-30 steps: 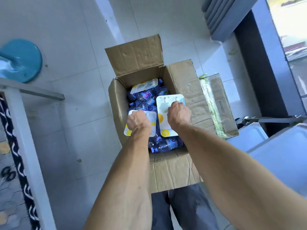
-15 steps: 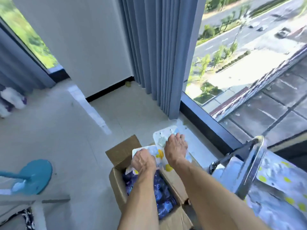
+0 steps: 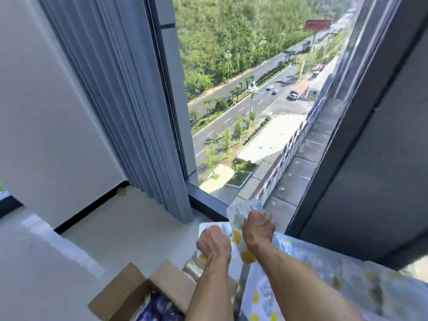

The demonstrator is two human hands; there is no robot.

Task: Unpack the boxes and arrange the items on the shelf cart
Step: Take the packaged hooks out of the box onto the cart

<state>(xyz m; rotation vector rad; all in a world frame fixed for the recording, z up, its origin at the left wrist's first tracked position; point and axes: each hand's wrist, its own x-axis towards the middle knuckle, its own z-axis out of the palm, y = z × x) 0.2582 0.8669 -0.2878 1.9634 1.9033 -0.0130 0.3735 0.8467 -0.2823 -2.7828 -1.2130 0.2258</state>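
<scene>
My right hand (image 3: 257,230) grips a flat white packet with yellow spots (image 3: 243,218), fingers curled over its upper part; the packet is held in the air, its top edge showing against the window glass. My left hand (image 3: 214,242) is clenched on a second packet of the same kind (image 3: 225,229), held just beside the first and slightly lower; the two packets overlap at their near edges. Both are raised above the gap between the cardboard box (image 3: 143,290) and the cart surface. The box sits on the floor at lower left, flaps open, with blue-wrapped bottles (image 3: 159,306) visible inside. To the right, under my right forearm, more spotted packets (image 3: 324,274) lie spread on the cart top (image 3: 243,278); motion blur prevents a count. Beyond the hands, a dark window frame (image 3: 208,202) meets the tiled floor (image 3: 92,237). A blue-grey curtain (image 3: 120,100) hangs left of the glass, beside a white wall (image 3: 46,112).
</scene>
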